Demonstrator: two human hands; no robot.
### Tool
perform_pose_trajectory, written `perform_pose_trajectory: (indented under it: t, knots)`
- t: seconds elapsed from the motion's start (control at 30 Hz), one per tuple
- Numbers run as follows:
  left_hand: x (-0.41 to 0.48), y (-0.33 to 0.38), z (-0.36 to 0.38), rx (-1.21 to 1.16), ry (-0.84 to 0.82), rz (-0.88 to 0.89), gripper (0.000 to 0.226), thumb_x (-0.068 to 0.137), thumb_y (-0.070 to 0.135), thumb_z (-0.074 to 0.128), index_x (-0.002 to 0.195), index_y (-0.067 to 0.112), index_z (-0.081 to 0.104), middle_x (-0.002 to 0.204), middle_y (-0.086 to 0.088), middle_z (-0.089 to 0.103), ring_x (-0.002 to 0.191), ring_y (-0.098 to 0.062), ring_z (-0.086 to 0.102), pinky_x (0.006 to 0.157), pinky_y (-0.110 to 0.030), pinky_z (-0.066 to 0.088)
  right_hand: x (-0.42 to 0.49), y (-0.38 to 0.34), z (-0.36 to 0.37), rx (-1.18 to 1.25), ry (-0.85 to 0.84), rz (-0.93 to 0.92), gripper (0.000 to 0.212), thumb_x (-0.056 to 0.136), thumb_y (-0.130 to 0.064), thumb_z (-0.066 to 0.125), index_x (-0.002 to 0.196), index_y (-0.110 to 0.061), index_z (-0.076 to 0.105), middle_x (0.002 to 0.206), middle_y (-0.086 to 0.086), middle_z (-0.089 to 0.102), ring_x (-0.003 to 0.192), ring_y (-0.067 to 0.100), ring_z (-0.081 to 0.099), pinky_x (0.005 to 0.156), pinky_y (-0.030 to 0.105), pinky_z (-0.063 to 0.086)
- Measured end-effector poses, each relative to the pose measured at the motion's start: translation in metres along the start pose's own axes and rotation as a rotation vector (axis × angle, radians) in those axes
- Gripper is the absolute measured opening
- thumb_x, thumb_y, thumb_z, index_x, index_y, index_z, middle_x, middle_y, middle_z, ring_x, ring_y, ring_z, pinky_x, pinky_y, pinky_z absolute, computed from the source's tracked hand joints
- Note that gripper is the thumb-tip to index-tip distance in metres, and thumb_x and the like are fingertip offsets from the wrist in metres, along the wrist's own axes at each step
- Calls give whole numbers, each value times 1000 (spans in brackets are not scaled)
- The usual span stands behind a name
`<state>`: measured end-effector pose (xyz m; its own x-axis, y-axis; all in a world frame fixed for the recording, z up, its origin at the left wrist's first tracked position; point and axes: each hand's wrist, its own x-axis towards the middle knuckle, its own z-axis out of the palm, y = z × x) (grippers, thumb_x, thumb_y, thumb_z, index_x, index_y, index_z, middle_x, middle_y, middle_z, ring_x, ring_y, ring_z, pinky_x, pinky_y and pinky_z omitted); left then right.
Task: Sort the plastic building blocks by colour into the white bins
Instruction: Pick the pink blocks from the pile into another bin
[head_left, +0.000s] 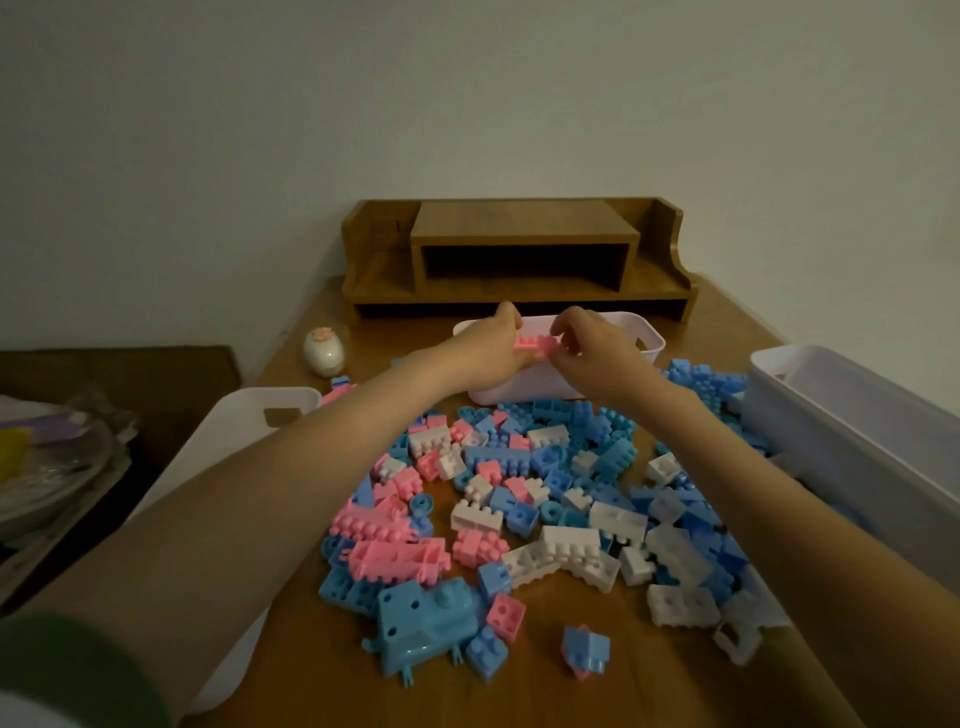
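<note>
Pink block half hidden between both hands

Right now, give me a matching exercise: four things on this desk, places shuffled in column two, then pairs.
1. pink block
2. egg-shaped ornament
3. big blue piece
4. wooden shelf

A. near end of the block pile
B. back of the table, by the wall
C. held by left hand and right hand over the far bin
D. on the table, left of the far bin

Pairs: 1-C, 2-D, 3-A, 4-B
</note>
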<state>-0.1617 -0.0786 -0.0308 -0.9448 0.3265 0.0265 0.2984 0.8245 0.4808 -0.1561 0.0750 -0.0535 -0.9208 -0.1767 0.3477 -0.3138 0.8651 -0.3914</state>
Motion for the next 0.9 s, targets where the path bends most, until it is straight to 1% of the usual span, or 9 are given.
perform_pose_trajectory:
  t: [0.1, 0.17, 0.23, 0.3, 0.4, 0.5, 0.67, 0.77, 0.9]
  knots:
    - [-1, -8, 2, -7, -62, 65, 55, 100, 30, 44, 145, 15, 16, 111, -10, 52, 98, -25, 56, 74, -32, 46, -3, -5, 1, 11, -49, -77, 34, 90, -28, 53, 121, -17, 49, 112, 5, 50, 103, 24, 51, 91, 44, 43]
    - [-4, -12, 0, 44, -35, 73, 53, 101, 25, 41, 146, 17, 14, 134, -14, 47, 114, -31, 53, 91, -43, 45, -4, -8, 0, -63, -121, -85, 39, 93, -35, 47, 130, -26, 46, 123, 3, 47, 116, 25, 43, 100, 44, 34]
    - [-7, -14, 0, 180, 41, 71, 51, 101, 24, 39, 146, 16, 17, 150, -12, 30, 130, -31, 40, 106, -45, 32, -5, -12, 2, -194, -208, -78, 41, 96, -43, 36, 135, -34, 42, 135, 1, 41, 126, 25, 33, 103, 44, 24]
    - [-11, -16, -2, 263, 91, 70, 51, 100, 31, 40, 144, 14, 21, 149, -11, 30, 132, -31, 37, 108, -43, 29, -4, -15, 5, -321, -256, -69, 43, 97, -48, 27, 137, -35, 39, 139, 1, 40, 127, 26, 30, 103, 45, 24]
    - [-12, -22, -8, 362, 26, 90, 53, 99, 43, 38, 141, 14, 28, 141, -10, 44, 126, -29, 44, 104, -41, 33, -2, -14, 4, -544, -312, -118, 46, 97, -44, 24, 142, -35, 30, 139, 7, 41, 124, 33, 34, 98, 48, 29]
    - [-11, -25, -11, 490, -92, 97, 59, 97, 51, 36, 144, 16, 28, 146, -5, 41, 133, -22, 38, 116, -45, 10, -2, -12, -6, -629, -334, -104, 49, 98, -33, 35, 145, -32, 21, 141, 11, 38, 125, 37, 34, 98, 52, 32]
    - [-5, -13, -4, 432, -212, 108, 81, 88, 52, 52, 150, 26, 6, 144, -6, 44, 134, -26, 37, 114, -53, -11, 0, -11, -4, -600, -295, 17, 41, 100, -34, 26, 140, -29, 34, 134, 12, 45, 121, 35, 36, 97, 50, 31]
    - [-2, -9, 0, 332, -219, 136, 91, 85, 43, 60, 148, 34, -5, 138, -7, 50, 132, -29, 40, 112, -54, -13, -1, -9, -2, -637, -320, -11, 42, 99, -29, 34, 140, -23, 33, 134, 13, 43, 120, 37, 36, 96, 50, 34]
    - [-8, -17, -3, 296, -145, 131, 93, 87, 39, 61, 149, 28, -8, 156, -8, 21, 144, -24, 19, 115, -50, -12, -4, -3, -8, -709, -338, -78, 46, 97, -26, 41, 142, -24, 30, 140, 12, 38, 123, 40, 35, 98, 53, 37]
